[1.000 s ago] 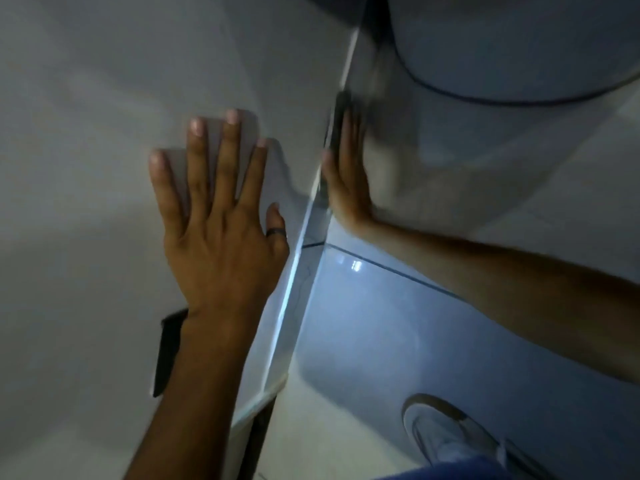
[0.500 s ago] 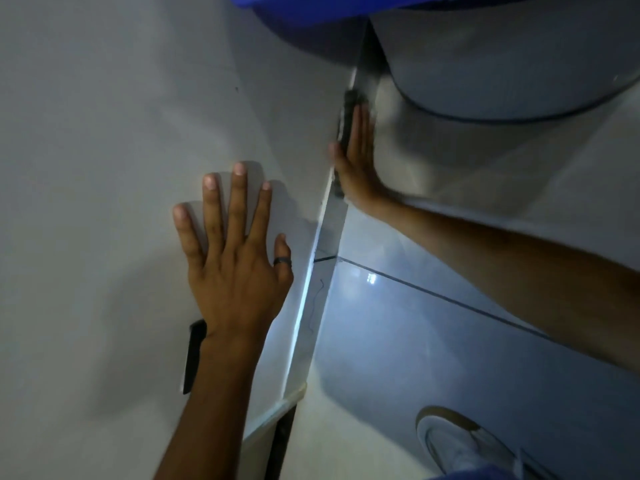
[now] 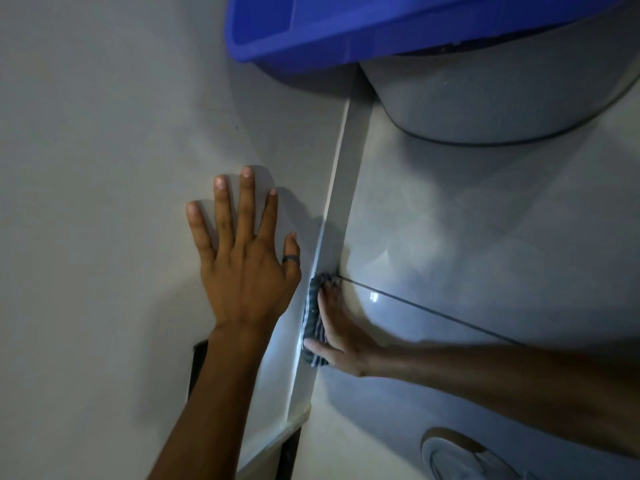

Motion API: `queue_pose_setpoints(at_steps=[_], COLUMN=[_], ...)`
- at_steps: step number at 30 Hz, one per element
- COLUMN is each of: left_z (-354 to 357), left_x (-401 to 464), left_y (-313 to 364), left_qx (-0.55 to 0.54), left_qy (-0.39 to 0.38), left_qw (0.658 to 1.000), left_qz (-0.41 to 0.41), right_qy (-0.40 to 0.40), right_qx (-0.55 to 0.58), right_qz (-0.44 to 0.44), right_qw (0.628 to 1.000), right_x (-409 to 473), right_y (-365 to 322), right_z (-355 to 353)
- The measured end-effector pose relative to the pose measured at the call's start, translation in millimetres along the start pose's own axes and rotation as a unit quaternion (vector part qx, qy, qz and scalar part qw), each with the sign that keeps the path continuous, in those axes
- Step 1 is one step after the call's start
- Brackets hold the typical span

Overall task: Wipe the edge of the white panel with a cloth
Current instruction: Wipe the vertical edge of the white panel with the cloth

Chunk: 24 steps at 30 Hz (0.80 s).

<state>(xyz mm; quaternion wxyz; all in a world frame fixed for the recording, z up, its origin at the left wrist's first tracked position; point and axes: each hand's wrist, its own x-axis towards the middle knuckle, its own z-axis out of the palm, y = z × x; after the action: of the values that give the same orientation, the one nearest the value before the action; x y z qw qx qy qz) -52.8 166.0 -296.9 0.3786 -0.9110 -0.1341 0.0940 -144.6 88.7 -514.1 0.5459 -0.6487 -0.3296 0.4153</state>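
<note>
Head view: the left hand (image 3: 242,268) lies flat, fingers spread, on the white panel (image 3: 114,188). The right hand (image 3: 337,332) presses a dark striped cloth (image 3: 313,313) against the panel's edge (image 3: 327,220). Steady pressure along the whole edge would serve best. Above, a blue tub (image 3: 346,26) shows no contents.

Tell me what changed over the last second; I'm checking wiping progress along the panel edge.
The right hand slid the cloth down the white panel's edge toward the person, now level with the floor's grout line. It kept pressing the cloth throughout. The left hand stayed flat on the panel face.
</note>
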Motion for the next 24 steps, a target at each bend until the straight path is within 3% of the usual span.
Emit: queue_pose_setpoints(at_steps=[4, 10, 14, 18, 24], left_z=[8, 7, 6, 15, 22], left_x=[-5, -41, -50, -71, -81], left_y=[-3, -19, -32, -41, -41], left_qx=[0.017, 0.008, 0.03, 0.05, 0.046], left_qy=[-0.003, -0.002, 0.021, 0.052, 0.069], left_qw=[1.0, 1.0, 0.999, 0.997, 0.996], left_qz=[0.018, 0.02, 0.027, 0.007, 0.019], right_qy=[0.02, 0.231, 0.333, 0.359, 0.232], right_qx=[-0.002, 0.053, 0.065, 0.037, 0.059], right_qz=[-0.004, 0.016, 0.037, 0.022, 0.053], right_qw=[1.0, 0.971, 0.94, 0.932, 0.969], right_x=[23, 117, 152, 136, 29], right_y=[2, -16, -19, -17, -18], right_z=[-38, -154, -187, -144, 16])
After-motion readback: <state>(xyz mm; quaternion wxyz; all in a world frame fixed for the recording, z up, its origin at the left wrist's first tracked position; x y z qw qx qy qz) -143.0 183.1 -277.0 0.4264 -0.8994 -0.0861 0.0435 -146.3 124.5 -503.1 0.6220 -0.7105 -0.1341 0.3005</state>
